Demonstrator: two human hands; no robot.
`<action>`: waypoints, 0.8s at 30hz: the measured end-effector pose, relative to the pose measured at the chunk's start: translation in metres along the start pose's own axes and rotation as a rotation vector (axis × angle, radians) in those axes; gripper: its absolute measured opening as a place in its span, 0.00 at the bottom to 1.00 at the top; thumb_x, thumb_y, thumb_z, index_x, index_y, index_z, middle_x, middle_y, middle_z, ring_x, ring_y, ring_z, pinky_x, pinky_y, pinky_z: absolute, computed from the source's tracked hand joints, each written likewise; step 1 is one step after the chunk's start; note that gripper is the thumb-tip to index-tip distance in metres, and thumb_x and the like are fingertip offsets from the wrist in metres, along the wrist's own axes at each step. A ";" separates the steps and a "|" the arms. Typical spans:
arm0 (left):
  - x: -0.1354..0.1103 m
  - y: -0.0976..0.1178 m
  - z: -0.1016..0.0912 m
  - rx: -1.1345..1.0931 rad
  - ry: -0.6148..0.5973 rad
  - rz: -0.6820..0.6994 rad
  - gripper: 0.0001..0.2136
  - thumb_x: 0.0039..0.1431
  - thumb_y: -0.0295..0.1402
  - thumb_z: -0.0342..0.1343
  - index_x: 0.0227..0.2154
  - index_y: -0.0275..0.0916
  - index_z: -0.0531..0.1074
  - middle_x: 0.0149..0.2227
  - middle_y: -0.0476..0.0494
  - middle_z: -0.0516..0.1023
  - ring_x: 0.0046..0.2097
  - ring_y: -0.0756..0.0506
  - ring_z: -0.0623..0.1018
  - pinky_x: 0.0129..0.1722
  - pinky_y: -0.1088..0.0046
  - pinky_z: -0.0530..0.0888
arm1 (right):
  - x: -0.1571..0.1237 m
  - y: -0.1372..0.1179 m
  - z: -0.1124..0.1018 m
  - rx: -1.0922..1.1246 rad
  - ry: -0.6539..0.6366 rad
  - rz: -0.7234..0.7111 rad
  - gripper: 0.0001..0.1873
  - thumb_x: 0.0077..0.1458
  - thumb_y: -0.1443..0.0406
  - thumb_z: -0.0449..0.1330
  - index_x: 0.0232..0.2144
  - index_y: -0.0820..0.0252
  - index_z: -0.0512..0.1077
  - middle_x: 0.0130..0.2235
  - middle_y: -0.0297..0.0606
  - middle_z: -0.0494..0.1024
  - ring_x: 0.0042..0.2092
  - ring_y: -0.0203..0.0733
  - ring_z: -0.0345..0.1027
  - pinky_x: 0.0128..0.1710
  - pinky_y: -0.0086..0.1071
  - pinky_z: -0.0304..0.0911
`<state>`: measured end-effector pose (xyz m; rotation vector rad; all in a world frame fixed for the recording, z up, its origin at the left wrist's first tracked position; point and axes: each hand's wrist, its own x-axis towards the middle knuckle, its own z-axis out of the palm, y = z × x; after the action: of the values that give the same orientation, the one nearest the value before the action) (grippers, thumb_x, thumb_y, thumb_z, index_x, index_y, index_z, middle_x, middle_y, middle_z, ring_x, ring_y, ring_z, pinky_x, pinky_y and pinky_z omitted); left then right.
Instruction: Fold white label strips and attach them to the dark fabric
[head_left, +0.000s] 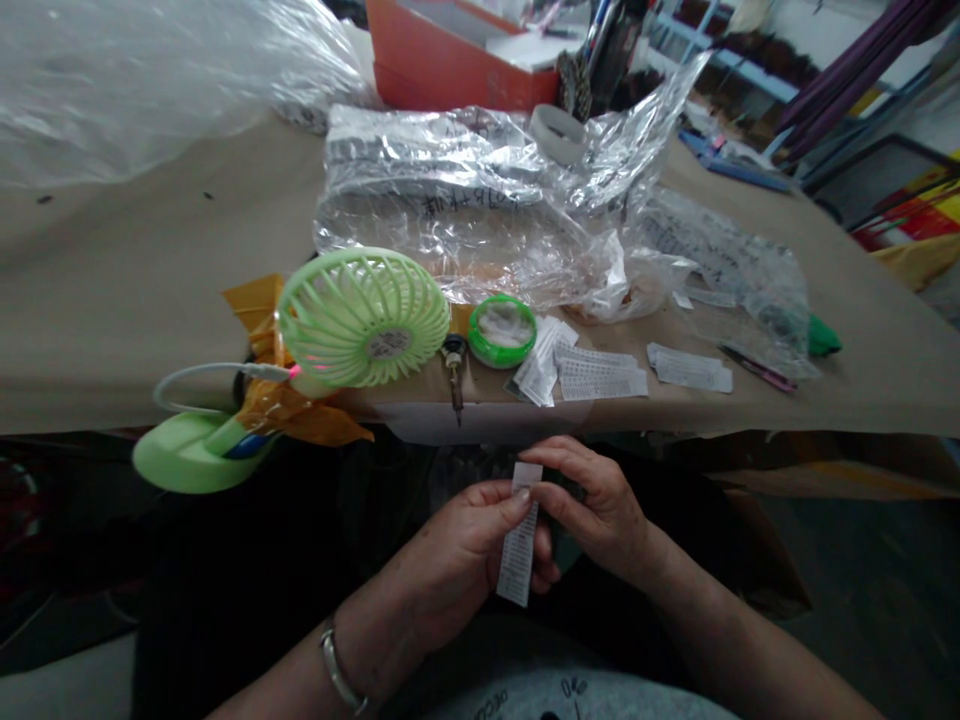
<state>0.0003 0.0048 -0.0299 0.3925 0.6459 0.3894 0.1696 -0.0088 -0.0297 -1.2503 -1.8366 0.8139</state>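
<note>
Below the table's front edge, over my lap, my left hand [480, 535] pinches a narrow printed paper label [517, 555] between thumb and fingers. My right hand [596, 500] meets it at the label's upper end, its thumb and fingertips closed around the top part. Whether there is one label or a thin stack I cannot tell. On the table just beyond lie printed label strips [600, 375], with a smaller pile of labels [688, 368] to their right. A round green tub [502, 332] with whitish contents stands left of the strips.
A light-green fan [364, 318] with a cable and orange tape sits at the table's left front. Near it lies a small pointed tool [456, 380]. Clear plastic bags [450, 220], a tape roll [559, 135] and a red box [457, 75] are farther back. A pen [757, 368] lies right.
</note>
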 end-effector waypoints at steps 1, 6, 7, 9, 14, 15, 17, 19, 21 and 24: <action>0.000 0.000 0.000 0.002 0.003 0.001 0.10 0.58 0.37 0.54 0.32 0.35 0.72 0.23 0.49 0.74 0.24 0.50 0.76 0.27 0.73 0.72 | -0.001 0.000 0.001 0.012 0.000 0.007 0.11 0.58 0.66 0.56 0.44 0.58 0.71 0.39 0.39 0.73 0.41 0.39 0.69 0.41 0.33 0.66; 0.000 -0.001 -0.001 0.020 0.035 0.028 0.10 0.58 0.38 0.53 0.32 0.35 0.71 0.23 0.50 0.73 0.24 0.50 0.75 0.26 0.73 0.71 | -0.003 -0.001 0.003 0.157 0.034 0.192 0.14 0.55 0.64 0.59 0.45 0.56 0.70 0.40 0.37 0.75 0.40 0.39 0.71 0.41 0.31 0.66; -0.001 -0.001 -0.001 0.030 0.051 0.036 0.10 0.58 0.39 0.53 0.32 0.35 0.71 0.23 0.50 0.73 0.24 0.50 0.75 0.26 0.73 0.71 | -0.001 -0.001 0.003 0.231 0.039 0.271 0.14 0.54 0.63 0.60 0.44 0.56 0.71 0.38 0.36 0.76 0.38 0.37 0.71 0.38 0.30 0.66; -0.002 -0.001 -0.001 0.057 0.083 0.055 0.11 0.58 0.40 0.53 0.33 0.36 0.70 0.22 0.50 0.73 0.24 0.50 0.75 0.26 0.73 0.70 | 0.003 -0.002 0.005 0.395 0.031 0.416 0.10 0.53 0.62 0.61 0.37 0.58 0.72 0.32 0.32 0.75 0.30 0.33 0.69 0.31 0.26 0.65; -0.005 0.002 0.000 0.166 0.150 0.106 0.12 0.58 0.42 0.52 0.33 0.36 0.70 0.22 0.50 0.73 0.24 0.50 0.73 0.27 0.74 0.68 | 0.018 -0.003 0.012 0.599 -0.001 0.552 0.08 0.49 0.62 0.61 0.24 0.61 0.69 0.20 0.27 0.68 0.22 0.28 0.60 0.24 0.22 0.59; -0.006 0.002 0.000 0.195 0.166 0.119 0.12 0.58 0.42 0.52 0.33 0.36 0.71 0.21 0.50 0.73 0.24 0.51 0.73 0.27 0.74 0.68 | 0.020 -0.003 0.013 0.611 -0.003 0.556 0.08 0.48 0.62 0.62 0.24 0.61 0.68 0.19 0.27 0.67 0.21 0.28 0.59 0.23 0.22 0.58; -0.009 0.004 0.000 0.268 0.188 0.159 0.13 0.59 0.41 0.50 0.31 0.36 0.71 0.22 0.50 0.73 0.25 0.51 0.72 0.28 0.74 0.67 | 0.024 -0.004 0.017 0.615 -0.008 0.547 0.08 0.48 0.63 0.61 0.23 0.61 0.68 0.19 0.27 0.67 0.21 0.28 0.59 0.23 0.23 0.57; -0.012 0.006 -0.002 0.364 0.212 0.230 0.13 0.59 0.40 0.50 0.27 0.36 0.72 0.22 0.50 0.72 0.26 0.51 0.70 0.29 0.75 0.66 | 0.027 -0.006 0.020 0.609 -0.020 0.521 0.08 0.49 0.63 0.61 0.24 0.61 0.68 0.20 0.28 0.67 0.22 0.28 0.59 0.23 0.23 0.57; -0.015 0.008 -0.005 0.466 0.248 0.339 0.12 0.58 0.37 0.51 0.25 0.36 0.72 0.23 0.50 0.72 0.27 0.52 0.69 0.29 0.76 0.65 | 0.030 -0.010 0.024 0.596 -0.044 0.482 0.08 0.51 0.63 0.60 0.24 0.61 0.68 0.21 0.28 0.67 0.22 0.29 0.59 0.23 0.24 0.57; -0.019 0.011 -0.011 0.597 0.354 0.493 0.09 0.56 0.34 0.53 0.27 0.37 0.73 0.25 0.50 0.73 0.29 0.51 0.70 0.31 0.76 0.66 | 0.038 -0.019 0.028 0.505 -0.040 0.394 0.06 0.52 0.65 0.58 0.25 0.61 0.68 0.22 0.29 0.67 0.24 0.30 0.59 0.24 0.24 0.57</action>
<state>-0.0235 0.0080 -0.0235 1.0792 1.0142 0.7463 0.1282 0.0183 -0.0195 -1.2706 -1.3010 1.4225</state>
